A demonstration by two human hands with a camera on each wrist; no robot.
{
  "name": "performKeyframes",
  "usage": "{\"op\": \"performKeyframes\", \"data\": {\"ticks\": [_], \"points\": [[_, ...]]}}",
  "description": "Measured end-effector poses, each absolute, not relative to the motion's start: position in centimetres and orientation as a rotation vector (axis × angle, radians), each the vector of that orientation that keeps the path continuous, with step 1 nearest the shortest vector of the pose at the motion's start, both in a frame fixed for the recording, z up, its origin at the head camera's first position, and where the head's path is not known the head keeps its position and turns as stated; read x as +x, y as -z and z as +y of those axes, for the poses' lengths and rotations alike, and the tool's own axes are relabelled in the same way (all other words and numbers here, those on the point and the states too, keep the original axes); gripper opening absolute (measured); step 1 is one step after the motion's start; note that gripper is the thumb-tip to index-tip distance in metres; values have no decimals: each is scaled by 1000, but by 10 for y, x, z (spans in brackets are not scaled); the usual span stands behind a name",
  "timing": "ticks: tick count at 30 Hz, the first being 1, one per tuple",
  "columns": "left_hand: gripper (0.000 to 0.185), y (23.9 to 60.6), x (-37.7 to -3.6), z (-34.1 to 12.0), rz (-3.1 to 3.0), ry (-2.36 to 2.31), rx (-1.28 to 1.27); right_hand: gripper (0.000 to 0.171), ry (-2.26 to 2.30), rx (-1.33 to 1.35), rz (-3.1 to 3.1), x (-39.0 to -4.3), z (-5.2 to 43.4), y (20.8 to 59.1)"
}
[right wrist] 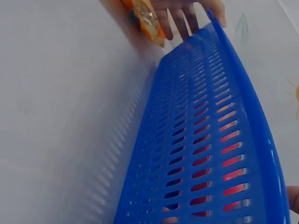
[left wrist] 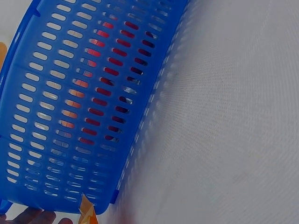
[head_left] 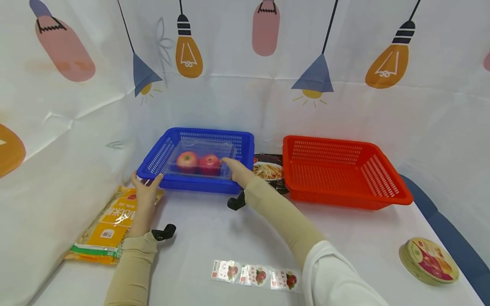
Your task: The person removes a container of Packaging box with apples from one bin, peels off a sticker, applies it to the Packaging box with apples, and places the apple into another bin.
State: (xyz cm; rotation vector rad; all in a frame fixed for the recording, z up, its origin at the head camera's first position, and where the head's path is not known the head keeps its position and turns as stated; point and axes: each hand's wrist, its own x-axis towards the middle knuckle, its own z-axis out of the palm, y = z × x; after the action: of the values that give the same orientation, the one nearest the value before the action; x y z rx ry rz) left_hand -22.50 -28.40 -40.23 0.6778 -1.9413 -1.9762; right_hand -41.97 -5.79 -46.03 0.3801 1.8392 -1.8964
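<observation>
A blue basket (head_left: 199,185) holds a clear plastic box (head_left: 218,146), which lies tilted inside it. Two red apples, a left apple (head_left: 187,162) and a right apple (head_left: 209,164), show through the clear plastic. My right hand (head_left: 238,171) grips the box at its right front end; most of its fingers are hidden. At the basket's left front corner is my left hand (head_left: 146,189), thumb and fingers spread apart around the corner. In the right wrist view, the left hand's fingers (right wrist: 180,21) reach straight along the outside of the basket's end, near its rim.
A red basket (head_left: 325,193) stands at the right, with a dark food package (head_left: 268,170) between the two baskets. A yellow bag (head_left: 111,221) lies beside my left forearm. Apple-picture stickers (head_left: 255,276) lie in front; a round tin (head_left: 430,261) sits at the right.
</observation>
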Motion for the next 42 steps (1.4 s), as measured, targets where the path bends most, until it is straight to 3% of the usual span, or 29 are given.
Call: {"op": "performKeyframes", "data": {"ticks": [5,7,8,12,15,18,25,28,33,42], "points": [[89,405,-224,-281,-1953,1987,669,47,1907,302,1846,-425,-53,473],[89,406,-224,-281,-1956,1979,675,47,1927,277,1825,-422,-50,472],[89,407,-224,-281,-1959,1972,681,52,1935,281,1813,-421,-49,472],[89,408,-225,-280,-1941,1964,679,107,2032,435,1693,-432,-53,478],[89,408,-225,-280,-1928,1968,663,124,2105,536,1578,-441,-59,482],[90,407,-226,-279,-1931,1963,660,123,2168,573,1488,-425,-59,462],[89,404,-228,-279,-1918,1998,638,95,2243,509,1474,-293,-43,322],[88,404,-229,-280,-1884,2014,633,88,2260,495,1440,-287,-42,312],[90,404,-229,-281,-1877,2019,641,80,2267,461,1440,-309,-44,334],[91,405,-228,-284,-1891,1991,648,24,2222,356,1465,-292,-25,314]]}}
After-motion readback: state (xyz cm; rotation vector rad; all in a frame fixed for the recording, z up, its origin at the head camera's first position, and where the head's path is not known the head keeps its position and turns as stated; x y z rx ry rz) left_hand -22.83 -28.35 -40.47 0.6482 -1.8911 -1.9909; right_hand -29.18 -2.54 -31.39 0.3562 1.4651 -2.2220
